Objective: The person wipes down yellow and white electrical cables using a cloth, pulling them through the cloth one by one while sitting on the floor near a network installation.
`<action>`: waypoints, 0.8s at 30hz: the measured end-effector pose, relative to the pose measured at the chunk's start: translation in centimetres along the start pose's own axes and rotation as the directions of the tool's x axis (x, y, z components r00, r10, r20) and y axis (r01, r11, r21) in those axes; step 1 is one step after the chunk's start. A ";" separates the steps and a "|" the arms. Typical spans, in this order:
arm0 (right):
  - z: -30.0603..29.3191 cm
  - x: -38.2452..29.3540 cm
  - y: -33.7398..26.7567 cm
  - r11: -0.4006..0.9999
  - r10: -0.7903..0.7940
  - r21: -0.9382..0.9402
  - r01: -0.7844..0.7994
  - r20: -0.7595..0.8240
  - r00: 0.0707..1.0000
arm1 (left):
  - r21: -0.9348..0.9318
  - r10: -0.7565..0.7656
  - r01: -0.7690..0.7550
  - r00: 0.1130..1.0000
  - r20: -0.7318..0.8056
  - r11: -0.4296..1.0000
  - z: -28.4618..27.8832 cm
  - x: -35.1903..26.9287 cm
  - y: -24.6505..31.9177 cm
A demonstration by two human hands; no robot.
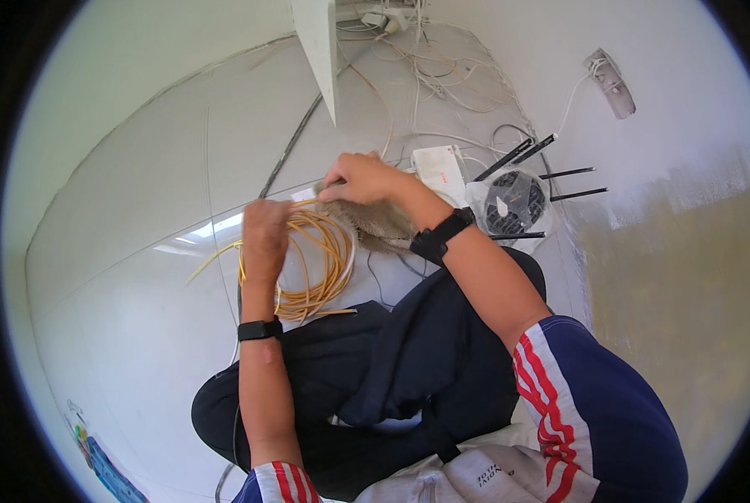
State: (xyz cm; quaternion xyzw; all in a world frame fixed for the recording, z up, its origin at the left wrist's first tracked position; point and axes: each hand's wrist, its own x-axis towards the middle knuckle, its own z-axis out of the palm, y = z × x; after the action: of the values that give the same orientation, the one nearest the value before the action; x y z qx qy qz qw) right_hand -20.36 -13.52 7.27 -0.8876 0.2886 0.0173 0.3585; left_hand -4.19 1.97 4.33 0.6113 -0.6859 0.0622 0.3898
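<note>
A coil of yellow-orange cable (334, 267) lies on the tiled floor before my crossed legs. My left hand (266, 236) is closed around strands at the coil's upper left, and a lighter yellow end sticks out to its left. Above the coil, my right hand (355, 179) pinches a greyish-brown rag (375, 220) with a short stretch of the cable running between both hands. The rag hangs below my right fingers, its lower part resting near the coil's right side. Folded cloth hides part of the cable there.
A white box-shaped device (441, 170) and a plastic-wrapped black router with antennas (514, 204) stand to the right. Loose white cables (441, 82) tangle farther off near the wall. A dark cable (293, 141) crosses the floor, and a white panel corner (321, 63) juts in at the top.
</note>
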 end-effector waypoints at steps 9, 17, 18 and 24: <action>-1.7 -0.1 0.6 1.000 -0.003 -0.016 0.003 -0.001 1.000 | 0.043 -0.046 0.047 0.999 -0.030 0.998 -1.9 -0.2 -1.3; -3.1 -0.6 0.2 0.998 0.012 0.063 -0.008 -0.056 0.998 | -0.014 -0.165 0.165 0.983 -0.076 0.986 -1.8 -0.5 -2.2; -3.2 -0.4 -0.3 0.998 0.020 0.057 -0.017 -0.059 0.998 | -0.016 -0.164 0.163 0.984 -0.068 0.986 -1.9 -0.5 -2.0; -0.6 0.0 -2.5 0.984 -0.170 -0.067 0.166 -0.073 0.983 | -0.004 0.023 -0.023 0.999 -0.032 1.000 -0.9 0.4 0.2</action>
State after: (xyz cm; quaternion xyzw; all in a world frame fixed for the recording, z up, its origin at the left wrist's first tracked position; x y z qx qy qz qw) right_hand -19.17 -12.49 9.32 -0.9192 0.2259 -0.0393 0.3200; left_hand -3.96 2.25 5.29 0.6014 -0.6866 0.0748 0.4016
